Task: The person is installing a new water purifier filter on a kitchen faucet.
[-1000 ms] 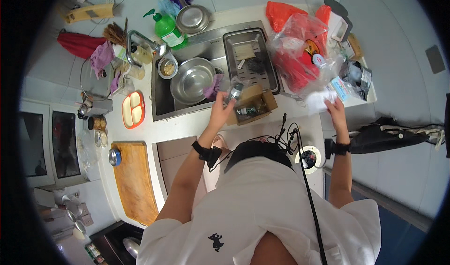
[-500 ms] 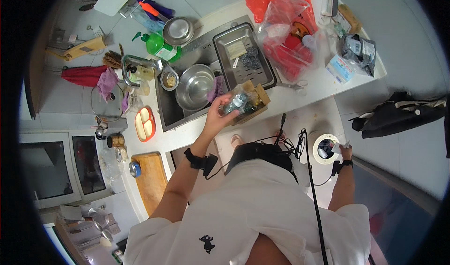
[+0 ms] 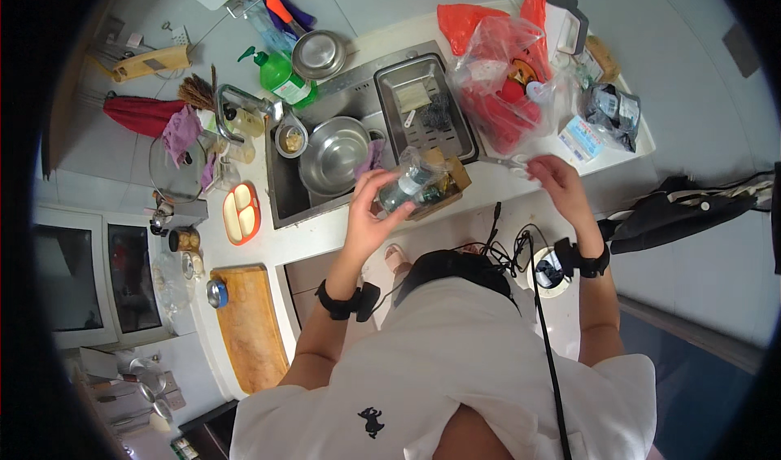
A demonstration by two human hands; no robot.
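Observation:
My left hand [image 3: 373, 206] is closed around a dark cylinder in clear plastic wrap [image 3: 409, 185], perhaps a small bottle or jar. It is over a small open cardboard box [image 3: 455, 182] at the counter's front edge, with other dark wrapped items [image 3: 437, 193] partly showing inside. My right hand [image 3: 561, 185] is over the counter edge, fingers and thumb slightly apart. Its fingertips are at the pale handles of a pair of scissors [image 3: 517, 164], which lie on the counter beside the sink tray; whether they touch cannot be made out.
A sink [image 3: 281, 185] holds a steel basin [image 3: 325, 167] and a perforated steel tray [image 3: 464, 126]. Behind the scissors are a clear and red plastic bag [image 3: 500, 106], a blue-white box [image 3: 581, 139] and a grey packet [image 3: 622, 114]. A bin [image 3: 553, 285] stands below, and black cables [image 3: 512, 257] hang near my waist.
My right hand has come up from the bin, where it held something white, to the scissors on the counter. My left hand keeps hold of the wrapped cylinder, now tilted differently.

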